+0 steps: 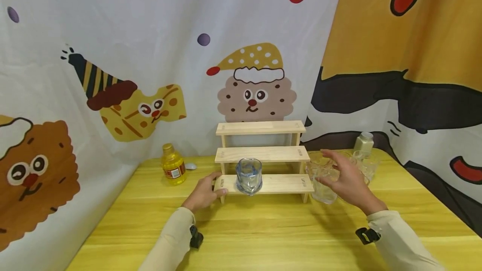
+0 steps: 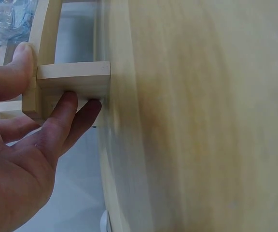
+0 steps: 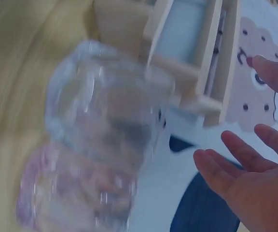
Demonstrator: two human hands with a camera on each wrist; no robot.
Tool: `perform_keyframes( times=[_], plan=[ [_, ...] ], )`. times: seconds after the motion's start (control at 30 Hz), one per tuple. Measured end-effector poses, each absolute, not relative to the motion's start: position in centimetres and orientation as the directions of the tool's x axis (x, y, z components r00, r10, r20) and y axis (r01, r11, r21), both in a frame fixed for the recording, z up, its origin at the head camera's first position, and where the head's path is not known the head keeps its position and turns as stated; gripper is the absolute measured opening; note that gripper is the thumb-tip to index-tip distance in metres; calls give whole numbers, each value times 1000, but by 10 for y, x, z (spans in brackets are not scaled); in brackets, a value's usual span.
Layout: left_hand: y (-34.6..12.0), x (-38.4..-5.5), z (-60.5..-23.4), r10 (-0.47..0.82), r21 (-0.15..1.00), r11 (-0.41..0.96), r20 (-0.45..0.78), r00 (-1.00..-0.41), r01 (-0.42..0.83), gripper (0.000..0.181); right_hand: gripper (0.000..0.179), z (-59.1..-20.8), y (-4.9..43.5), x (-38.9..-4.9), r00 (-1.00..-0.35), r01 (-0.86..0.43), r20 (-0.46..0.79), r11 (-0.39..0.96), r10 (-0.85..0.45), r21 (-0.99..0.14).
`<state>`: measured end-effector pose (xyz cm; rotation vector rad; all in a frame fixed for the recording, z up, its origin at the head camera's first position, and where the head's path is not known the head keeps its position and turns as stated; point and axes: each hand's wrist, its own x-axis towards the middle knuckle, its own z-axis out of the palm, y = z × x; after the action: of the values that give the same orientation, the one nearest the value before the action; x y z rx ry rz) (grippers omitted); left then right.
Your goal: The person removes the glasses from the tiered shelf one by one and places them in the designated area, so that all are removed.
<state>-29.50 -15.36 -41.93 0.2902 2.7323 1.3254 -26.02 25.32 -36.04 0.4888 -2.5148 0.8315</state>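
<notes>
My left hand [image 1: 202, 193] grips the left end of the lowest step of a three-tier wooden display stand [image 1: 276, 183]. In the left wrist view, the thumb lies on the step's edge and fingers [image 2: 58, 123] touch the side support [image 2: 74, 72]. A bluish clear glass cup [image 1: 249, 177] stands on that lowest step. At the right, my right hand [image 1: 350, 185] hovers by a clear glass [image 1: 324, 195] on the table, its fingers spread. The right wrist view shows this glass [image 3: 105, 106], blurred, apart from the hand, with a pinkish glass [image 3: 76, 188] beside it.
More clear glasses [image 1: 367, 164] stand behind the right hand, partly hidden. A capped jar [image 1: 363, 142] is at the back right. On the left are a yellow bottle [image 1: 173, 166] and a white spoon [image 1: 191, 166]. A cartoon-printed curtain [image 1: 150, 20] hangs behind the yellow wood-grain table [image 1: 241, 233].
</notes>
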Motion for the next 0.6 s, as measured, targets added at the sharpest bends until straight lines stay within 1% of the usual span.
perform_keyframes(
  times=[0.2,0.3,0.43,0.6],
  plan=[
    [-154,-297,-419,211,787,603,-1,-977,130,62,70,-370,227,-267,-821,-522,517,683,-242,-510],
    [-154,-297,-420,212,784,606,3,-977,134,62,69,-375,214,-271,-823,-544,499,626,-271,-559],
    [-155,-296,-420,212,783,607,7,-977,137,61,69,-382,195,-275,-836,-546,455,548,-307,-634],
    [-155,-296,-420,207,778,613,10,-978,137,61,71,-385,172,-281,-846,-532,414,477,-336,-699]
  ],
)
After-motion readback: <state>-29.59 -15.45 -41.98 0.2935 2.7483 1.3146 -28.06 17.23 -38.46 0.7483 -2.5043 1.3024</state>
